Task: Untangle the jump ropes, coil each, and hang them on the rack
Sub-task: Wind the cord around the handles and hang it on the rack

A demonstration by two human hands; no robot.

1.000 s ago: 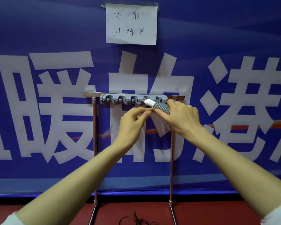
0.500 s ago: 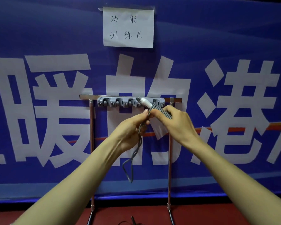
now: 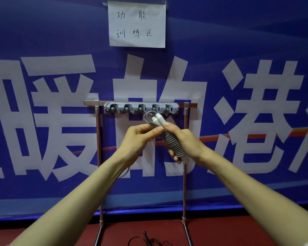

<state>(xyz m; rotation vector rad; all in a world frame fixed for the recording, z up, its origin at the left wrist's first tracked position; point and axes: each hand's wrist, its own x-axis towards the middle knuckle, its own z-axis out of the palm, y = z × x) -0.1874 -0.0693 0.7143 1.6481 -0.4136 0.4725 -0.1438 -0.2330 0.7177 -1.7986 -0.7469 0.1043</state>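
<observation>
Grey plastic hooks (image 3: 140, 108) run in a strip along the top bar of the rack (image 3: 91, 103), a steel frame standing on a dark red floor (image 3: 60, 233) against a blue banner (image 3: 43, 32) printed with large white characters. The left post (image 3: 98, 148) of the frame stands at nine o'clock from the left hand (image 3: 139, 141). That hand is raised with its fingers curled, thumb and fingertips pinching the grey jump rope (image 3: 174, 146) just under its white handle tips (image 3: 158, 119). A short cord loop (image 3: 147, 115) arches out of the tips toward eleven o'clock, right beneath the hook strip; whether it touches a hook cannot be told. The rope is a tight coil, wound in close turns around the handles and tilted, white end at eleven o'clock, lower end at five. The right hand (image 3: 187, 139) grips the coil, thumb on the upper turns, fingers wrapped round the lower end. The right post (image 3: 185, 183) drops at six o'clock from that hand. A white paper sign (image 3: 137, 23) hangs at twelve o'clock above the rack. At six o'clock, between the posts, a dark tangled rope (image 3: 146, 241) lies on the floor.
</observation>
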